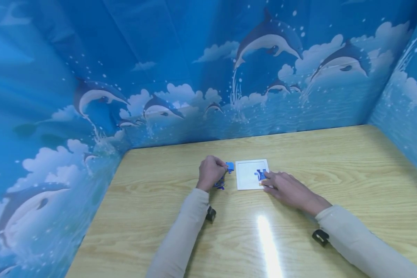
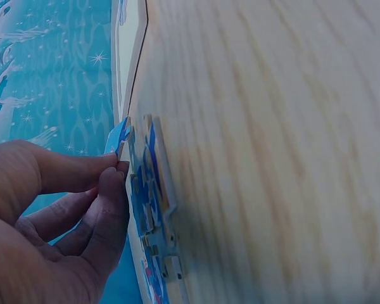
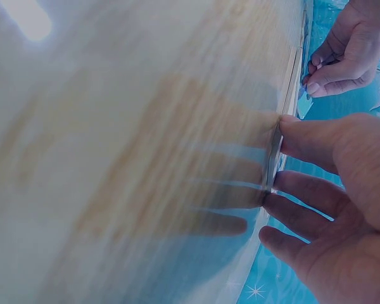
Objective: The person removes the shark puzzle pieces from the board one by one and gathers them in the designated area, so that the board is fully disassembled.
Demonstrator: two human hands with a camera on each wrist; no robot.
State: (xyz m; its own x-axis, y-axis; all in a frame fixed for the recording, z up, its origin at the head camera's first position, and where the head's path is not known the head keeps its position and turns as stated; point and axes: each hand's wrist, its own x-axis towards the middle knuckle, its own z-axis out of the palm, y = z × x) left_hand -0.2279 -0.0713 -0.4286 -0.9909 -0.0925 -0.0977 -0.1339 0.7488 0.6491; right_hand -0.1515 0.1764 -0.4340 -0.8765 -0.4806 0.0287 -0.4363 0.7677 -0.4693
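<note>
Between its thumb and fingertips my left hand (image 1: 211, 170) pinches a blue jigsaw piece (image 1: 230, 166). Also in the left wrist view, that piece (image 2: 116, 137) is tilted near a loose cluster of blue jigsaw pieces (image 2: 153, 209) lying on the table. To the right of them lies a white puzzle tray (image 1: 246, 175), with blue, white and orange jigsaw pieces (image 1: 261, 174) at its right side. My right hand (image 1: 285, 188) rests at the tray's right edge, its fingers extended and spread. In the right wrist view its thumb and fingertips touch the edge (image 3: 272, 158).
The wood-grained table (image 1: 153, 200) carries a bright light reflection (image 1: 269, 243) near the front. A blue curtain (image 1: 194, 58) printed with dolphins and clouds stands along the back and sides. A black wrist strap (image 1: 210, 214) is worn on the left sleeve.
</note>
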